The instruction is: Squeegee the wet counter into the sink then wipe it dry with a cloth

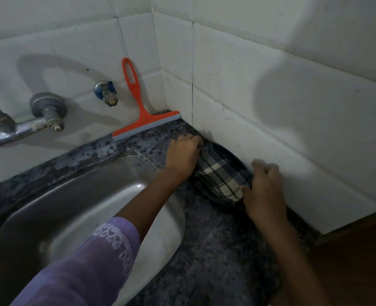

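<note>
Left hand [183, 156] and right hand [264, 189] both gripping checked cloth [221, 176]

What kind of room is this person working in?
Most likely a home kitchen, at the sink corner. A steel sink is set into a speckled stone counter, taps stick out of a white tiled wall, and an orange squeegee leans there.
</note>
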